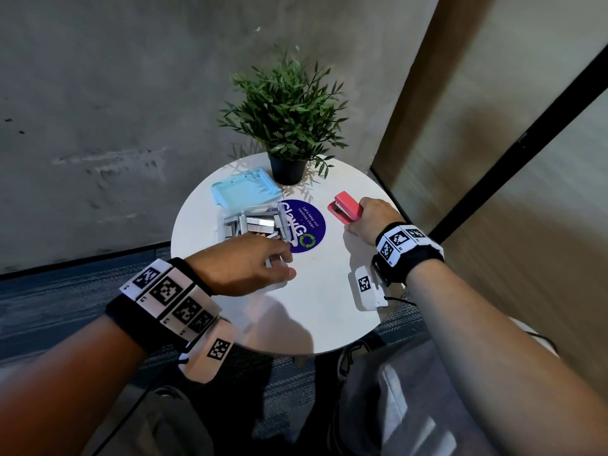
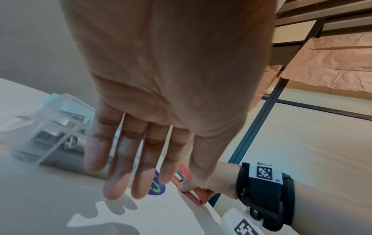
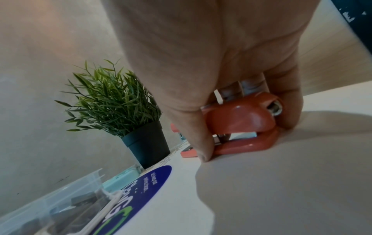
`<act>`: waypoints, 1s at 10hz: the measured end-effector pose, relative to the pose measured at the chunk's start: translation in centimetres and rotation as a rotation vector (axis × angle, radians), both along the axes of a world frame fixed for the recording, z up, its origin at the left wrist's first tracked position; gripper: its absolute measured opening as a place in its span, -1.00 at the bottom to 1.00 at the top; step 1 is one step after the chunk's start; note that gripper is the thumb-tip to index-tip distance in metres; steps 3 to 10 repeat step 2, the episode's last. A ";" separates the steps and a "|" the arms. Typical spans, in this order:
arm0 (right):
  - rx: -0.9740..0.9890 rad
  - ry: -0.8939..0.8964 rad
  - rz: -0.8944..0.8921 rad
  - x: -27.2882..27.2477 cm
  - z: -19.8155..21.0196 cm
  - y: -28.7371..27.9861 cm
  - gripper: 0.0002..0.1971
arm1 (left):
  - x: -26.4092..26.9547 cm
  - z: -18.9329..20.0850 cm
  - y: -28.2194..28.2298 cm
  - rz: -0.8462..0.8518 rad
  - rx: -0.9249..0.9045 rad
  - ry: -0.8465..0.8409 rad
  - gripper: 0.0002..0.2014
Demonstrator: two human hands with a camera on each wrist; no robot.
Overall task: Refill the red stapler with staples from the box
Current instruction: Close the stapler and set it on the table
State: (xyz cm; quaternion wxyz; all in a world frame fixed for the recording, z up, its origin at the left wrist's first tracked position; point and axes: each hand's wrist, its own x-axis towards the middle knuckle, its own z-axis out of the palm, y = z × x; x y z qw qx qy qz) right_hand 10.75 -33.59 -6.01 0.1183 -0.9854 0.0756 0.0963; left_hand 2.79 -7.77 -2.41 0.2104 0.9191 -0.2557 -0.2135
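Observation:
The red stapler [image 1: 345, 207] lies on the right of the round white table [image 1: 322, 311]. My right hand [image 1: 357, 217] grips its rear end. In the right wrist view the thumb sits on one side of the stapler [image 3: 241, 116] and the fingers curl round the other. A clear plastic box [image 1: 253, 222] stands open left of centre with several silver staple strips inside. My left hand [image 1: 288, 264] hovers just in front of the box. In the left wrist view its fingers [image 2: 130, 167] are straight with nothing held, beside the box [image 2: 52, 135].
The box's pale blue lid [image 1: 243, 190] lies behind it. A potted plant [image 1: 288, 106] stands at the table's far edge. A round blue sticker [image 1: 306, 228] marks the table's middle. Grey wall at left, wooden panels at right.

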 end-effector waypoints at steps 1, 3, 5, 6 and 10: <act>-0.007 0.008 0.000 -0.1 0.2 -0.2 -0.42 | 0.0 0.0 0.1 -0.017 0.017 -0.006 -0.63; -0.005 -0.020 0.009 -0.5 1.6 0.4 -0.26 | 0.0 0.4 0.2 0.006 0.008 -0.032 -0.63; -0.005 -0.020 0.009 -0.5 1.6 0.4 -0.26 | 0.0 0.4 0.2 0.006 0.008 -0.032 -0.63; -0.005 -0.020 0.009 -0.5 1.6 0.4 -0.26 | 0.0 0.4 0.2 0.006 0.008 -0.032 -0.63; -0.005 -0.020 0.009 -0.5 1.6 0.4 -0.26 | 0.0 0.4 0.2 0.006 0.008 -0.032 -0.63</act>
